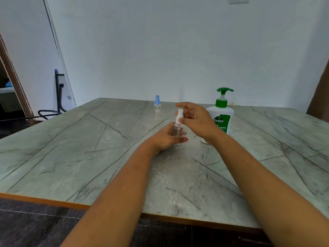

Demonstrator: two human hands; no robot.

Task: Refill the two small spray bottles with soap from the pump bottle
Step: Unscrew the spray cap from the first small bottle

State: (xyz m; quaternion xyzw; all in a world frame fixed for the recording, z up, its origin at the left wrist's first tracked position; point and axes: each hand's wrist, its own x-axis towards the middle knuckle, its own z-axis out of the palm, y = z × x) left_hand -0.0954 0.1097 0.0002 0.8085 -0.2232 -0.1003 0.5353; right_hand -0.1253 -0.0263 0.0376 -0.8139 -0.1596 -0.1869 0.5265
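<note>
Frame centre: your left hand [164,138] wraps the clear spray bottle [178,134] on the worktop [89,143]; your right hand [195,118] pinches its white cap [179,117], other fingers loose.

Left hand [164,138] grips a clear spray bottle [178,134]; right hand [195,120] pinches its white cap [179,115].

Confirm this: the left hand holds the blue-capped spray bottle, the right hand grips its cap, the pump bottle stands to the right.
One error: the bottle in the left hand has a white cap, not blue; the blue-capped bottle stands untouched farther back, per the head view. The right hand grips that cap; the pump bottle stands to the right.
</note>
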